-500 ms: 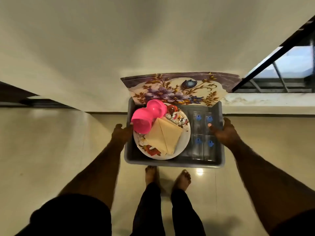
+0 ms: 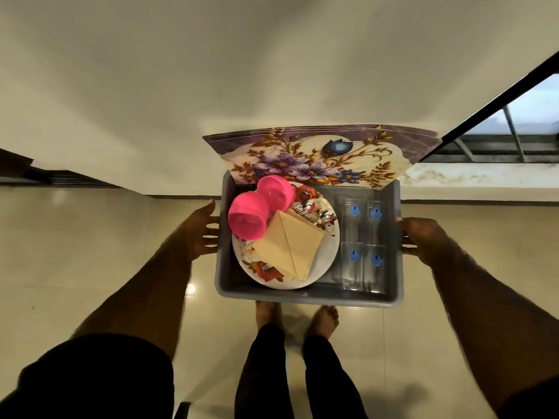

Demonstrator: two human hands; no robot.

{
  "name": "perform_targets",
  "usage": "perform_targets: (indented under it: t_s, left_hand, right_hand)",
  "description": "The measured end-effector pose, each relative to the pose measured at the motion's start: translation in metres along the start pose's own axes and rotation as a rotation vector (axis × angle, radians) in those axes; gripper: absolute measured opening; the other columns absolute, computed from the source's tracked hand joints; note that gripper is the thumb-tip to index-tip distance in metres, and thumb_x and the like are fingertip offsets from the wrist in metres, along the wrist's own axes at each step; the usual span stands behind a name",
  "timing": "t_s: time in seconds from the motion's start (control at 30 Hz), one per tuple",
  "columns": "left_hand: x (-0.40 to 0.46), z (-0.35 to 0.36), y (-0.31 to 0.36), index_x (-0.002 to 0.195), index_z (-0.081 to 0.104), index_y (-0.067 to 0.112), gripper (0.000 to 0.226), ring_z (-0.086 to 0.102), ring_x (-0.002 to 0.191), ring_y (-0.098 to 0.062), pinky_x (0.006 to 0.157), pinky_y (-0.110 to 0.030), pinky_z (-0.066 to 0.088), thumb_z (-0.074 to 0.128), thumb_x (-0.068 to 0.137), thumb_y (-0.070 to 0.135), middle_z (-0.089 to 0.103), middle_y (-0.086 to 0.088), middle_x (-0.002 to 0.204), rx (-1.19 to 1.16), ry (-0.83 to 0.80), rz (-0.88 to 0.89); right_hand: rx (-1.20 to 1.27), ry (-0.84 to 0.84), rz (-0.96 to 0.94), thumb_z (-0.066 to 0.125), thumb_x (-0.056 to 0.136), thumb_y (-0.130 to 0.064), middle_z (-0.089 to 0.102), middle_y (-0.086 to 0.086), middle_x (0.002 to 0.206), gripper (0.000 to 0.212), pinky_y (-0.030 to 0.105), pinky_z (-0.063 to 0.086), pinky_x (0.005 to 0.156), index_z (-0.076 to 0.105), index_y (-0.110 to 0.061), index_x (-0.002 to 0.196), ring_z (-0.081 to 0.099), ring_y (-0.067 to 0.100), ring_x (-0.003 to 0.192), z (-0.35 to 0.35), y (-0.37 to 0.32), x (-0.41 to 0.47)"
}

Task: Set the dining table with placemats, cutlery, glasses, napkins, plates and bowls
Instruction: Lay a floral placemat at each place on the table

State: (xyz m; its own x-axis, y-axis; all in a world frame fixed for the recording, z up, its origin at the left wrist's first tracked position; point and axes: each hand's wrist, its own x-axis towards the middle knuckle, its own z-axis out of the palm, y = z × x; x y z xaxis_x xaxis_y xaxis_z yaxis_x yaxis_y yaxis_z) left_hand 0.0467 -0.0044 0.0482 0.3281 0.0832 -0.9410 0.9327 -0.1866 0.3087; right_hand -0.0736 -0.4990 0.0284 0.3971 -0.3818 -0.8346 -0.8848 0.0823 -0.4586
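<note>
Left arm reaches forward and down, forearm bare below a dark sleeve (image 2: 99, 373). Left hand (image 2: 196, 234) sits at the left wall of a grey tub (image 2: 308, 296); fingers are spread and nearly straight, tips at or under the tub's rim, nothing clasped. Whether the tips bear on the wall I cannot tell.

Inside the tub, left half: a floral plate (image 2: 328, 261) lying flat. On it, two pink bowls (image 2: 248, 217), tipped on their sides, one behind the other. Just right of them, folded cream napkins (image 2: 290, 246) lie across the plate. Cutlery (image 2: 311, 211) shows at the napkins' far edge, partly covered.

Right half of the tub: four clear glasses (image 2: 364, 237) with blue marks, in two rows of two.

Along the tub's far wall, a stack of floral placemats (image 2: 317, 158) stands on edge, leaning away, wider than the tub.

Right arm mirrors the left. Right hand (image 2: 423, 240) grips the tub's right rim, fingers curled over the edge.

Below the tub, two bare feet (image 2: 296, 319) on a glossy tiled floor (image 2: 90, 252).
</note>
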Motion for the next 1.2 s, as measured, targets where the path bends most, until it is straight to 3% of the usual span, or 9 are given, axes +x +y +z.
perform_targets:
  t_s: [0.17, 0.27, 0.33, 0.57, 0.63, 0.73, 0.9, 1.0, 1.2]
  left_hand:
    - [-0.013, 0.0, 0.003, 0.125, 0.069, 0.015, 0.076, 0.067, 0.117, -0.037, 0.103, -0.055, 0.054, 0.062, 0.085, 0.08, 0.07, -0.017, 0.126, 0.023, -0.009, 0.013]
    - [-0.033, 0.005, 0.01, 0.125, 0.068, 0.014, 0.074, 0.067, 0.116, -0.037, 0.103, -0.055, 0.054, 0.063, 0.086, 0.078, 0.071, -0.016, 0.122, 0.052, 0.007, 0.032]
    - [-0.051, 0.012, 0.014, 0.124, 0.069, 0.014, 0.069, 0.068, 0.114, -0.037, 0.101, -0.054, 0.056, 0.066, 0.087, 0.073, 0.072, -0.016, 0.119, 0.065, 0.016, 0.037]
    - [-0.128, 0.037, 0.033, 0.108, 0.076, 0.011, 0.023, 0.073, 0.096, -0.034, 0.085, -0.047, 0.062, 0.073, 0.093, 0.027, 0.076, -0.017, 0.11, 0.285, 0.104, 0.12]
    - [-0.13, 0.036, 0.039, 0.105, 0.076, 0.008, 0.018, 0.074, 0.088, -0.033, 0.078, -0.044, 0.062, 0.074, 0.093, 0.021, 0.077, -0.019, 0.11, 0.319, 0.114, 0.132]
    - [-0.157, 0.045, 0.049, 0.106, 0.075, 0.003, 0.02, 0.071, 0.081, -0.031, 0.076, -0.041, 0.059, 0.073, 0.094, 0.019, 0.075, -0.022, 0.107, 0.387, 0.07, 0.202]
    - [-0.183, 0.07, 0.074, 0.113, 0.074, -0.002, 0.026, 0.068, 0.079, -0.031, 0.075, -0.04, 0.058, 0.068, 0.095, 0.015, 0.072, -0.017, 0.096, 0.554, -0.02, 0.328]
    - [-0.199, 0.09, 0.091, 0.105, 0.074, 0.001, 0.017, 0.067, 0.075, -0.031, 0.073, -0.04, 0.058, 0.066, 0.096, 0.013, 0.071, -0.017, 0.092, 0.683, -0.115, 0.41]
    - [-0.251, 0.149, 0.093, 0.098, 0.076, 0.005, 0.019, 0.068, 0.073, -0.031, 0.072, -0.04, 0.058, 0.07, 0.087, 0.019, 0.073, -0.017, 0.086, 0.947, -0.271, 0.559]
  right_hand:
    - [0.063, -0.029, -0.018, 0.064, 0.098, -0.014, 0.069, 0.007, 0.098, 0.005, 0.041, 0.059, 0.073, 0.068, -0.016, 0.101, 0.069, 0.024, 0.082, -0.012, 0.008, -0.016]
    - [0.094, -0.058, -0.088, 0.07, 0.097, -0.015, 0.076, 0.015, 0.095, 0.017, 0.039, 0.062, 0.068, 0.07, -0.002, 0.108, 0.076, 0.031, 0.084, -0.029, 0.017, -0.037]
    - [0.149, -0.06, -0.09, 0.075, 0.095, -0.019, 0.078, 0.015, 0.097, 0.022, 0.037, 0.063, 0.064, 0.071, -0.002, 0.109, 0.078, 0.031, 0.089, -0.042, 0.023, -0.06]
    - [0.284, 0.09, 0.005, 0.069, 0.097, -0.011, 0.075, 0.015, 0.1, 0.005, 0.039, 0.059, 0.068, 0.073, -0.009, 0.1, 0.073, 0.03, 0.091, -0.072, 0.035, -0.143]
    - [0.282, 0.101, 0.001, 0.069, 0.097, -0.01, 0.074, 0.015, 0.096, 0.005, 0.036, 0.059, 0.061, 0.073, -0.011, 0.095, 0.073, 0.028, 0.086, -0.077, 0.037, -0.159]
    - [0.36, 0.165, -0.023, 0.069, 0.098, -0.01, 0.073, 0.014, 0.093, 0.006, 0.03, 0.059, 0.052, 0.073, -0.01, 0.093, 0.072, 0.024, 0.079, -0.089, 0.057, -0.21]
    - [0.504, 0.31, -0.01, 0.071, 0.098, -0.014, 0.074, 0.02, 0.1, 0.013, 0.034, 0.061, 0.059, 0.074, -0.002, 0.102, 0.073, 0.03, 0.086, -0.09, 0.109, -0.275]
    - [0.611, 0.401, 0.006, 0.07, 0.099, -0.013, 0.072, 0.02, 0.1, 0.019, 0.033, 0.061, 0.058, 0.072, 0.002, 0.11, 0.071, 0.03, 0.085, -0.075, 0.144, -0.321]
    - [0.862, 0.632, 0.076, 0.075, 0.092, -0.005, 0.074, 0.027, 0.097, 0.015, 0.037, 0.062, 0.055, 0.072, 0.007, 0.1, 0.074, 0.032, 0.079, -0.03, 0.231, -0.422]
